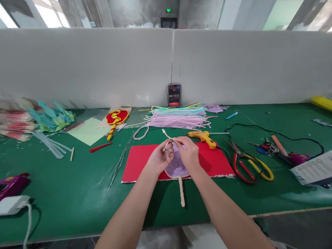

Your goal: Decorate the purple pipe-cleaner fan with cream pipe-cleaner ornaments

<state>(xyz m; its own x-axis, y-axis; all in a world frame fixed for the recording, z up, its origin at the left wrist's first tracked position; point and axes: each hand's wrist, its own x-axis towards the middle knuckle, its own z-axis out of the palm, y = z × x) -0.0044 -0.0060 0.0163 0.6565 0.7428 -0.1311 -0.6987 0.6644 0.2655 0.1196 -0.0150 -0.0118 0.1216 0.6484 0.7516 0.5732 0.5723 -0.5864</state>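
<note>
A short cream pipe cleaner (pixel 166 134) is pinched between the fingertips of my left hand (pixel 161 156) and my right hand (pixel 189 152). Its upper end sticks up past the fingers, with a small thickened tip. Beneath both hands lies a lilac fan shape (pixel 176 171) with a cream edge and a cream handle (pixel 181 193) pointing toward me. My hands cover most of its upper part. The fan rests on a red board (pixel 216 160), its handle reaching past the board's near edge onto the green table (pixel 83 210).
Behind the board lie a pile of pastel pipe cleaners (pixel 177 119) and a yellow glue gun (pixel 203 137). Red-handled pliers (pixel 242 168) and yellow-handled scissors (pixel 260 168) are at right. Thin wires (pixel 118 166) and a finished red-and-yellow fan (pixel 117 117) lie left. A grey partition (pixel 90 69) stands behind.
</note>
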